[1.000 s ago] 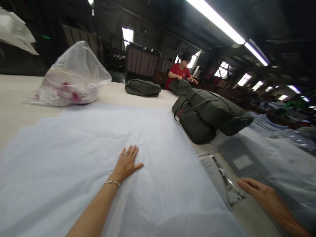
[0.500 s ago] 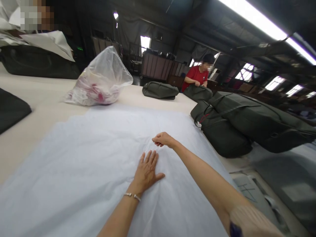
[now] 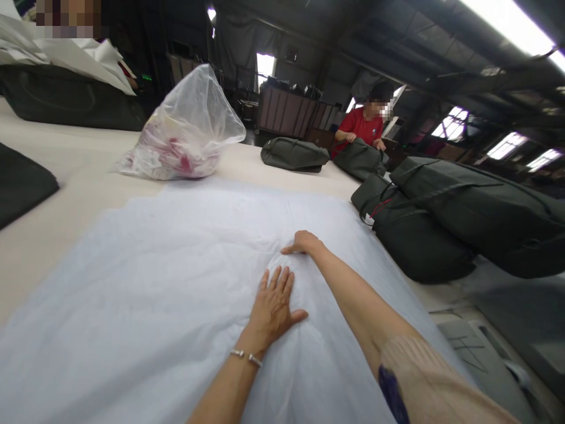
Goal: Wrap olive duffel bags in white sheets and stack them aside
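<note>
Presently, sheet: a large, thin, pale bluish-white sheet (image 3: 176, 282) is spread flat over the counter (image 3: 79, 176), soft and slightly translucent, with fine creases gathered near the hands.
Left hand: the left hand (image 3: 273, 306) is laid palm down on the sheet, fingers stretched out and slightly spread; nothing is held in its grip. A thin silver bracelet (image 3: 247, 357) is worn at the wrist.
Right hand: the right hand (image 3: 303, 242) is placed just beyond the left, knuckles up, fingers curled down onto a raised fold of the sheet; whether the fabric is actually pinched in the grip cannot be told. A ribbed beige sleeve (image 3: 432, 383) is seen on the forearm.
Plastic bag: a crumpled clear plastic bag (image 3: 185, 129), puffed at the top and filled with pink and white pieces, is set on the counter past the sheet's far edge.
Duffel bags: several olive-green fabric bags (image 3: 441, 218), long and rounded, are piled at the right, touching the sheet's edge; another (image 3: 293, 154) is laid farther back.
Counter: a wide, smooth, cream-coloured surface.
Room: a dim workshop with dark ceiling beams and long bright strip lights (image 3: 507, 23); a person in a red shirt (image 3: 362, 126) is seen handling a green bag at the far side.
</note>
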Action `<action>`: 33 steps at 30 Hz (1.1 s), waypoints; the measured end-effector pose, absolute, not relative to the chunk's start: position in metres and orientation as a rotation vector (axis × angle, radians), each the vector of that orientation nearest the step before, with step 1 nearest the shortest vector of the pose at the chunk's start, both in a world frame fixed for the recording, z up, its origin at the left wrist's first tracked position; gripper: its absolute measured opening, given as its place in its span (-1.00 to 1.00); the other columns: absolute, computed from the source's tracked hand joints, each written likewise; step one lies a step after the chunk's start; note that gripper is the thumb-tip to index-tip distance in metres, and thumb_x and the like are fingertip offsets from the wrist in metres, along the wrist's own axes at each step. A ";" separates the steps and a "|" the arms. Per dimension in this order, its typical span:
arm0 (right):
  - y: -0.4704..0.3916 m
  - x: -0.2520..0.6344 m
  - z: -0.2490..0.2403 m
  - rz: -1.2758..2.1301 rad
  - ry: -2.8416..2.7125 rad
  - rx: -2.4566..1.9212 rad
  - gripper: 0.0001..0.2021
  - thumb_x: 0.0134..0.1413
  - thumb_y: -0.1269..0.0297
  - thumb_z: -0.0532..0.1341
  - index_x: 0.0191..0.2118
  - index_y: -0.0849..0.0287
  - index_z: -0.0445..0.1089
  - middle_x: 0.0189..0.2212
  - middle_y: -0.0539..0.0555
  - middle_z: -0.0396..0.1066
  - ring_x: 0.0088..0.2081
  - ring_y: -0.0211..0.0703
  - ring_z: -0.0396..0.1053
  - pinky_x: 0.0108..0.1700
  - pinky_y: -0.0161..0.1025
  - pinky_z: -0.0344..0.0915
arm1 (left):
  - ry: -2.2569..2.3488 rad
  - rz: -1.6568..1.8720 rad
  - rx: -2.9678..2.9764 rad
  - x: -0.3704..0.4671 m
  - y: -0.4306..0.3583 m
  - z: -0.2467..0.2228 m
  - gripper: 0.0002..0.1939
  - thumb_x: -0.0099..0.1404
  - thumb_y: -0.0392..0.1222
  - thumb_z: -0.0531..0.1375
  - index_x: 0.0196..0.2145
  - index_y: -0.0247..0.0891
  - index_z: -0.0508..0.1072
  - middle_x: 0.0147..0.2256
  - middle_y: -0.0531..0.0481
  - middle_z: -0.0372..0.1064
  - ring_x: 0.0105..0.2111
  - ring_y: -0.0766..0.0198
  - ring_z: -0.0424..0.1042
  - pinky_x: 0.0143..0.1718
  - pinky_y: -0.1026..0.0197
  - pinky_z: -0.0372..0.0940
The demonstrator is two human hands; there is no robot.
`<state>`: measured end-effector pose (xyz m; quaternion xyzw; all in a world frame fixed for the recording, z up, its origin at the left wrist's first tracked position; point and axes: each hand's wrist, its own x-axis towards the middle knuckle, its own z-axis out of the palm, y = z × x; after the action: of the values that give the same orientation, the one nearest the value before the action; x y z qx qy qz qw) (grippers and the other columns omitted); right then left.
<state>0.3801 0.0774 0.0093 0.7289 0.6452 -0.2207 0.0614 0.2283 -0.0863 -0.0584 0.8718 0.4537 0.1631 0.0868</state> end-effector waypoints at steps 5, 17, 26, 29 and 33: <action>0.062 0.415 0.014 -0.782 2.075 2.194 -0.48 -0.02 -0.19 0.28 -0.18 0.23 0.46 -0.26 0.18 0.53 -0.22 -0.05 0.49 -0.21 -0.25 0.33 | 1.345 0.515 2.614 0.228 -0.087 -0.059 -0.10 0.25 0.43 -0.03 0.32 -0.27 0.08 0.33 -0.19 -0.01 0.35 -0.10 -0.09 0.34 -0.26 -0.11; 0.059 0.411 -0.014 -0.688 2.040 2.356 0.10 -0.15 -0.22 0.35 0.39 0.15 -0.16 0.42 0.26 -0.33 0.41 0.21 -0.41 0.36 0.15 -0.37 | 1.353 0.483 2.618 0.228 -0.086 -0.061 -0.09 0.25 0.44 -0.04 0.33 -0.27 0.05 0.34 -0.18 -0.03 0.35 -0.09 -0.11 0.34 -0.26 -0.12; 0.041 0.409 -0.021 -0.635 2.088 2.488 0.08 -0.06 -0.20 0.30 0.41 0.20 -0.26 0.42 0.24 -0.37 0.42 0.10 -0.45 0.38 0.08 -0.43 | 1.348 0.487 2.659 0.228 -0.084 -0.063 -0.09 0.26 0.41 -0.01 0.34 -0.26 0.02 0.34 -0.20 -0.04 0.35 -0.08 -0.10 0.33 -0.26 -0.12; 0.022 0.406 -0.005 -0.787 2.139 2.715 -0.03 0.04 -0.11 0.25 0.40 0.22 -0.21 0.41 0.23 -0.26 0.41 0.02 -0.29 0.38 -0.01 -0.26 | 1.352 0.436 2.666 0.228 -0.085 -0.057 -0.10 0.26 0.42 -0.03 0.34 -0.27 0.02 0.35 -0.18 -0.05 0.36 -0.06 -0.12 0.34 -0.26 -0.12; -0.044 0.420 0.027 -1.166 2.420 2.531 -0.42 0.12 0.07 0.21 0.23 0.14 0.24 0.22 0.12 0.26 0.22 -0.08 0.22 0.24 -0.20 0.12 | 1.358 0.392 2.668 0.228 -0.085 -0.050 -0.10 0.28 0.39 -0.01 0.35 -0.27 -0.02 0.35 -0.17 -0.07 0.36 -0.04 -0.15 0.35 -0.23 -0.16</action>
<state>0.4201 -0.0440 0.0272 0.6601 0.6312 -0.3040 -0.2711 0.2276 -0.0849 -0.0498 0.8820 0.4489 0.1297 0.0613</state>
